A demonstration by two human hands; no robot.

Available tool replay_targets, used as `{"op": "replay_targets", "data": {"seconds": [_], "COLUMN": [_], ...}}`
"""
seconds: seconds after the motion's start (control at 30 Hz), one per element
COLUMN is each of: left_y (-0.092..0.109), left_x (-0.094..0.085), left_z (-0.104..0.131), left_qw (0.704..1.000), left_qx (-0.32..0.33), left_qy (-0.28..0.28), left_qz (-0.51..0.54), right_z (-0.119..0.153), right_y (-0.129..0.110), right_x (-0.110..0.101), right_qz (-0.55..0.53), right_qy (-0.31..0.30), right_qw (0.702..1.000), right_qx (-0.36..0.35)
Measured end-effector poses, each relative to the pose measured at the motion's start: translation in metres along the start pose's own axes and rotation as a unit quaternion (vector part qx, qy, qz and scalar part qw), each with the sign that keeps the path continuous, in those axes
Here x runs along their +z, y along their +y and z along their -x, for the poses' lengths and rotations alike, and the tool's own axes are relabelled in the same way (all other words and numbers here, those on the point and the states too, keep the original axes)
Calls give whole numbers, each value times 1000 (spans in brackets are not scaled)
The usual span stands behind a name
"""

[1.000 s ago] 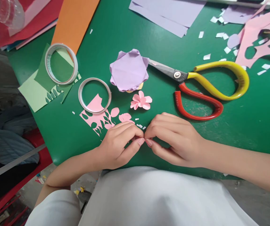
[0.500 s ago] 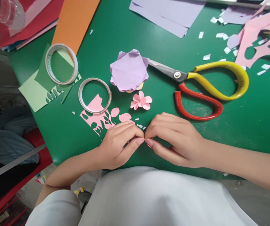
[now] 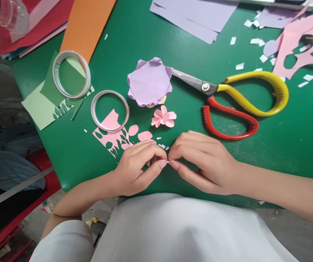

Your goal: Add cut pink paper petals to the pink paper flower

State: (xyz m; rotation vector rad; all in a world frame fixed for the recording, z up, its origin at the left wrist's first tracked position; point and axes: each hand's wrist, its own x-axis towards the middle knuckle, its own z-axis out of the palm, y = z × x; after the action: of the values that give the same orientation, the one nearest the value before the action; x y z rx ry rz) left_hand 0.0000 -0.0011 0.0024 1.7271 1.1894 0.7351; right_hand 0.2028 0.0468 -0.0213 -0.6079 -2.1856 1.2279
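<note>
Pale pink sliver [image 3: 168,162], apparently paper, bridged fingertips of left hand [image 3: 141,169] and right hand [image 3: 207,162] over green table [image 3: 295,153], near pink flower [image 3: 164,116]. Each hand pinched one end, thumb to forefinger. Piece looked light, soft, easily creased or torn; ends seemed best hold. Visible part's long axis ran left to right; tips hidden.

The pink flower [image 3: 164,117] is matt paper, scissor handles [image 3: 282,92] glossy plastic.
</note>
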Motion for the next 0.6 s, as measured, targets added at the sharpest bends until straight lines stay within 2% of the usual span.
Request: {"op": "replay_targets", "data": {"seconds": [0.27, 0.6], "left_y": [0, 2], "left_x": [1, -1], "left_z": [-1, -1], "left_qw": [1000, 1000], "left_qx": [4, -4], "left_qy": [0, -21], "left_qz": [14, -14], "right_z": [1, 4], "right_y": [1, 0], "right_x": [2, 8], "right_qz": [28, 170], "right_qy": [4, 17], "right_qw": [999, 981], "right_qx": [-15, -88]}}
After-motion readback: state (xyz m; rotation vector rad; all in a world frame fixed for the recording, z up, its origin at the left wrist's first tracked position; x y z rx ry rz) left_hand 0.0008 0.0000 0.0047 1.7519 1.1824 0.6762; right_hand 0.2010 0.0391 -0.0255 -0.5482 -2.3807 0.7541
